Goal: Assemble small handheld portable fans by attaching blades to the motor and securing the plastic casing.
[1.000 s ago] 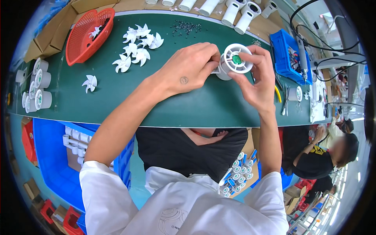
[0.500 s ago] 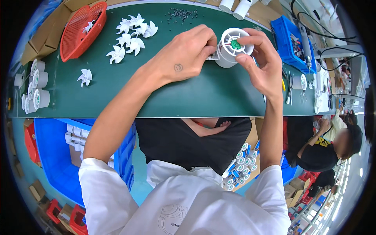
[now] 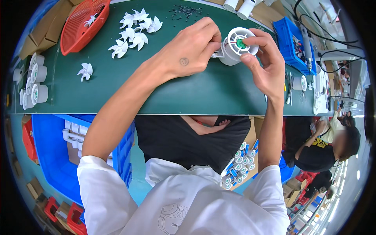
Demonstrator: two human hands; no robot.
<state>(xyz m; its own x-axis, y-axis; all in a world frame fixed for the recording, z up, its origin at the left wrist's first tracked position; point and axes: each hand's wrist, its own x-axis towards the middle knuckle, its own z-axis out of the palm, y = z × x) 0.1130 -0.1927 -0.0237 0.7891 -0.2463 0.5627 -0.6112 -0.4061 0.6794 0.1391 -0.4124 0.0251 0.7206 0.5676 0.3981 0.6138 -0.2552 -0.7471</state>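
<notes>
A white cylindrical fan housing (image 3: 231,58) with a spoked round end and a green centre is held above the green table (image 3: 172,96). My left hand (image 3: 194,49) is closed on its side part, fingertips pinched at the left of the cylinder. My right hand (image 3: 266,58) wraps the rim from the right, with the index finger near the green centre and the thumb at the spoked edge. Several white fan blades (image 3: 139,40) lie to the left of my left hand, with a single fan blade (image 3: 85,71) nearer me.
A red basket (image 3: 84,31) stands at the far left, and small black parts (image 3: 186,12) lie at the back. White housings (image 3: 39,94) are stacked on the left edge. A blue bin (image 3: 290,43) and tweezers (image 3: 290,88) lie right. Below is a blue crate (image 3: 51,156).
Both hands and the housing have shifted slightly to the right in view. The grip looks the same, with the right fingers still at the spoked end.
</notes>
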